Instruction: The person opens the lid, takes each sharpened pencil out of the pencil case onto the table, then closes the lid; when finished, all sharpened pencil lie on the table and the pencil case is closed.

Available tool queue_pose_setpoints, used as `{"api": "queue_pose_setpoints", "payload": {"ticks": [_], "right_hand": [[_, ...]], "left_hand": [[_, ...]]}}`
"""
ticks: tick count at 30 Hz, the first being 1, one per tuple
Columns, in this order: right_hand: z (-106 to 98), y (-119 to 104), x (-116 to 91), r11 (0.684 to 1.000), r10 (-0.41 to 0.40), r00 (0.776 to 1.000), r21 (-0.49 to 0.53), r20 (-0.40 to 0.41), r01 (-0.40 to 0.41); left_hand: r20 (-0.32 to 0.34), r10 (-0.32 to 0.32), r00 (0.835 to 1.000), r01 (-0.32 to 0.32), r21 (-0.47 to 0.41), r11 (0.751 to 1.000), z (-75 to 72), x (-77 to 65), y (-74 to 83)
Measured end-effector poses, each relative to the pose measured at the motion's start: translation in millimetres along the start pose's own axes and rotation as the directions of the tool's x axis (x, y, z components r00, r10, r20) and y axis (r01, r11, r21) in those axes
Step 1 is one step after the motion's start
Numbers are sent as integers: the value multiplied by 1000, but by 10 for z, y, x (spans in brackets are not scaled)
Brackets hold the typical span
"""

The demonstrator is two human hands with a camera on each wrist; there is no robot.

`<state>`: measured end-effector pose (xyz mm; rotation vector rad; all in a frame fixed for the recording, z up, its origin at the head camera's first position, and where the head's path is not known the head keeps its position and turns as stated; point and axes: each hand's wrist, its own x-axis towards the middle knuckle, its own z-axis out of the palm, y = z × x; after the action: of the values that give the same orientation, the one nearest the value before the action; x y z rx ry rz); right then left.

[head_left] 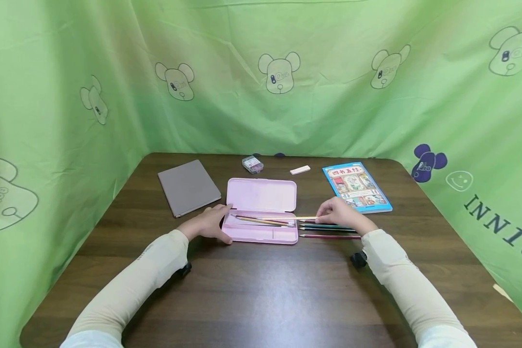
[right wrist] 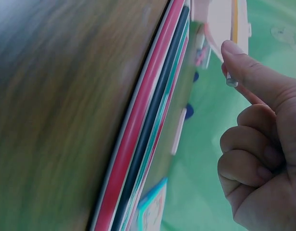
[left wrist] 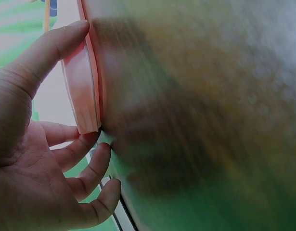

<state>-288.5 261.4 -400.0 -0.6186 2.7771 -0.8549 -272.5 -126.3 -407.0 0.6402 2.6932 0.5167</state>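
Observation:
An opened pink pencil case lies mid-table, its lid tipped back and several pencils in its tray. My left hand holds the case's left end; in the left wrist view the thumb lies along one side of the case and fingertips touch its end. Between thumb and forefinger my right hand pinches a yellow pencil near its end, and the pencil reaches out over the tray. Below that hand, dark green pencils and a red pencil lie on the table, right of the case.
A grey notebook lies at the left, behind my left hand. Along the back are a small clear box and a white eraser-like block. A blue-edged book lies behind my right hand. Green curtain surrounds the table.

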Motion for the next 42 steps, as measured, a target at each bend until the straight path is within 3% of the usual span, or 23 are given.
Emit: {"api": "queue_pose_setpoints", "payload": {"ticks": [9,16,26,42], "right_hand": [[-154,236,-263,998,56,997,37,-48,-54],[-276,395,-480,999,45,996,21,-81,-44],[-375,619,-760,993,118,989,6,-88,-118],[-322,717,-723,984,171,985,42,-7,-171]], "left_hand": [[-11,16,1000,-16,0,1000,-11,-11,-8],[-15,28,999,-28,-7,1000,-16,-12,1],[-10,24,1000,-24,-3,1000,-10,-17,5],[-16,36,999,-36,-8,999,-25,-16,10]]}}
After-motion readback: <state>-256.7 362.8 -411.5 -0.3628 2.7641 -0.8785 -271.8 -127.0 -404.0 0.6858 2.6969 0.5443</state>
